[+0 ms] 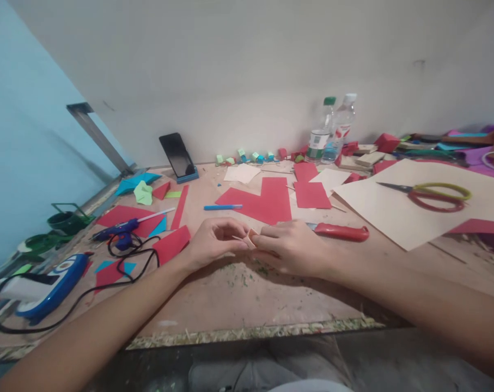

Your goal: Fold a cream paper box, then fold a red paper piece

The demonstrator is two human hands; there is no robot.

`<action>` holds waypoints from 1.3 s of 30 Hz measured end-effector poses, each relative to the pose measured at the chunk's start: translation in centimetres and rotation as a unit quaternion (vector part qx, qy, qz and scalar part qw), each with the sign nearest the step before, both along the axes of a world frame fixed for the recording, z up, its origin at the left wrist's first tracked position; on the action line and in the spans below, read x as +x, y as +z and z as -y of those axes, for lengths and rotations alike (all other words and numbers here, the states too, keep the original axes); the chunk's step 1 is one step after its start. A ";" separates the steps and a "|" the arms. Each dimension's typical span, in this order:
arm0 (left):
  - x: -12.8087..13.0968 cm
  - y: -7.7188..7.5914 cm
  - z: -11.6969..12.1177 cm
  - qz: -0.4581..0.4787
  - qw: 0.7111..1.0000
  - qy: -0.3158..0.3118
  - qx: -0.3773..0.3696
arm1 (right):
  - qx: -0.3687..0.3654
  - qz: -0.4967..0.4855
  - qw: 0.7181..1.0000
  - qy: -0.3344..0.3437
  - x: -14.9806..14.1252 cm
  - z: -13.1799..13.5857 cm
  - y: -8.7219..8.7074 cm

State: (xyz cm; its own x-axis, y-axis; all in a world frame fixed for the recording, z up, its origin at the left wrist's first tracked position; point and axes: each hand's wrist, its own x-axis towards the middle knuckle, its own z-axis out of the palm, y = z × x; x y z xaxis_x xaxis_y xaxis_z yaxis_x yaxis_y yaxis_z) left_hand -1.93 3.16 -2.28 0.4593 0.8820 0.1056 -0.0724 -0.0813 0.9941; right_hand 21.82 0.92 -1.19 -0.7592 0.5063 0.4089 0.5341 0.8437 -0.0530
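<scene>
Both hands meet over the front middle of the wooden table. Between their fingertips is a small folded piece of pale peach paper point(251, 238). My left hand point(216, 239) pinches its left side, thumb and forefinger closed on it. On the other side my right hand point(293, 247) has its fingers curled over the paper and hides part of it. Just behind the right hand lies a red-handled knife point(340, 231), its blade partly covered by that hand. A blue pen point(223, 207) rests beyond the left hand, touching a large cut red sheet point(271, 198).
To the left are a blue glue gun point(122, 230) with a black cord and a power strip point(54, 286). A phone point(177, 155) leans in its stand. Bottles point(318, 141) stand by the wall. Scissors point(434, 196) lie on a cream sheet point(388, 218) at right.
</scene>
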 end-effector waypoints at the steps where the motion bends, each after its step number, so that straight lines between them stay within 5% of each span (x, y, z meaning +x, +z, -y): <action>1: -0.1 0.1 -0.1 -0.005 1.000 0.000 0.004 | -0.007 0.002 1.000 0.005 0.1 -0.1 0.1; 7: -1.7 -0.2 -0.8 -0.014 0.996 -0.090 -0.015 | -0.044 0.021 0.994 0.098 0.6 -0.6 0.2; 14: -1.7 0.1 -0.3 0.017 0.973 -0.216 -0.083 | -0.044 0.027 0.990 0.131 0.3 0.5 0.7; 22: -1.6 0.3 0.1 0.037 0.963 -0.230 -0.132 | -0.110 0.004 0.983 0.150 0.1 1.0 1.6; 39: -1.9 0.4 0.1 0.001 0.966 -0.236 -0.103 | -0.098 -0.040 0.982 0.157 -0.3 1.1 0.3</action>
